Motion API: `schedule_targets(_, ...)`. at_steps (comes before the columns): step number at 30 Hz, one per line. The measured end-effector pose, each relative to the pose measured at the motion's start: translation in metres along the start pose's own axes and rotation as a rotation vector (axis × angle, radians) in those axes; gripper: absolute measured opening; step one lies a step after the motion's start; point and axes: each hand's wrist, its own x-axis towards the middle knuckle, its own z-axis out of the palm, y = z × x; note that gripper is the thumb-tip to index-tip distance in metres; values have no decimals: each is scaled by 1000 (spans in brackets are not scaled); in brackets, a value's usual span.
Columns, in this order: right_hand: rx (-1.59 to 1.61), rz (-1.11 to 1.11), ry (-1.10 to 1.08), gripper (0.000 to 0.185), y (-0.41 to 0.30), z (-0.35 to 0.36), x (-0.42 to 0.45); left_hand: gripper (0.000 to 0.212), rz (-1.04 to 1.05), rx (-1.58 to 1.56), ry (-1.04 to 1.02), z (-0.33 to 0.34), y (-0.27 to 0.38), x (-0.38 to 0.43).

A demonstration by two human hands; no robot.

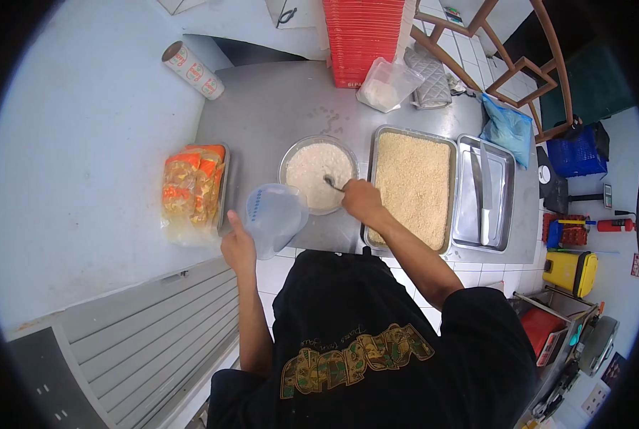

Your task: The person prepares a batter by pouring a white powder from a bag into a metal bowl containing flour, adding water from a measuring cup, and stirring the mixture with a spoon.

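Note:
My left hand (239, 244) holds a translucent plastic measuring jug (277, 214) by its handle, beside the near edge of a round metal bowl (286, 155). The jug has blue markings and looks tilted. A pale, lumpy batter (314, 163) fills much of the bowl. With my right hand (363, 202) I grip the handle of a metal spoon (330, 181), whose head dips into the batter. Right of the bowl, a metal tray (453, 161) holds a thick layer of beige crumbs (413, 187). My right forearm passes over the tray's near corner.
A second metal tray (467, 236) holds a white-handled knife (485, 198). Orange-printed food packets (193, 185) lie at left. Farther back are a paper-wrapped tube (193, 69), stacked red cartons (365, 43), a bag of white powder (384, 91), a grey quilted mitt (429, 80) and a blue bag (507, 128).

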Motion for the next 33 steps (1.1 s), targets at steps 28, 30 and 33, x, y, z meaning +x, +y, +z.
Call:
schedule_targets(28, 44, -120, -9, 25, -1, 15, 9, 88, 1, 59, -9, 5, 1, -2)
schedule_targets(30, 98, -58, 86, 24, -4, 7, 15, 88, 2, 73, 10, 7, -5, 0)
schedule_targets(33, 48, -35, -24, 22, -14, -3, 2, 88, -2, 67, 18, 7, -10, -1)
